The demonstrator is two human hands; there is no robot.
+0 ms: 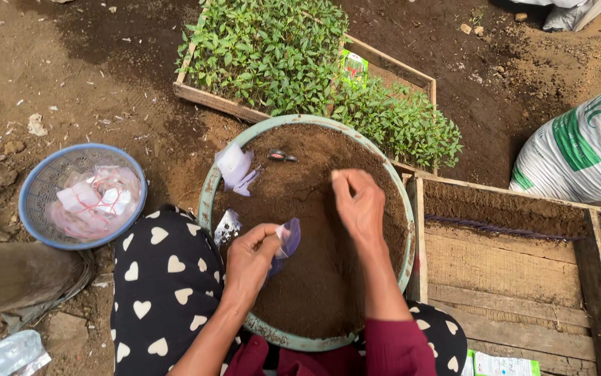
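Head view: round basin (206, 198) of loose soil sits mid-frame on the person's lap, within reach of both hands. Left hand (248, 259) pinches a small purple bag (290, 237) open end up, low centre over the soil, so fill drops straight in. Right hand (359, 203) is closed in a pinch just above the soil, contents not visible. Seedling tray (196, 94) top centre; empty wooden crate (596, 278) at right.

We see a small purple plastic bag (288, 238), crumpled and open, pinched over the soil-filled green basin (209, 195), toward its eight o'clock side.
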